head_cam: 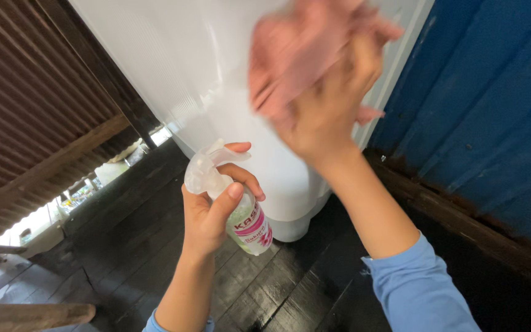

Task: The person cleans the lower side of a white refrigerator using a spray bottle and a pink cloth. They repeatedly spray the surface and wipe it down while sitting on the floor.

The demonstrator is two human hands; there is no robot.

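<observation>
Where dark wooden floorboards (124, 240) meet a blue corrugated wall (493, 104), the right hand (327, 104) presses a crumpled pink cloth (296, 49) against the tall white plastic appliance (179, 67); the left hand (207, 215) grips a clear spray bottle (241, 212) below, with open floor leftward.

The pink cloth (302, 52) is smeared by motion blur, so its folds and edges cannot be made out, and its top runs off the upper edge. The right hand (327, 104) is blurred too, its fingers hidden in the cloth. The white appliance (179, 67) is cut off at the top, and part of its front is covered by cloth and hand. The left hand (207, 212) hides much of the spray bottle (244, 215). Small things by the bright gap at far left are too small to tell.
</observation>
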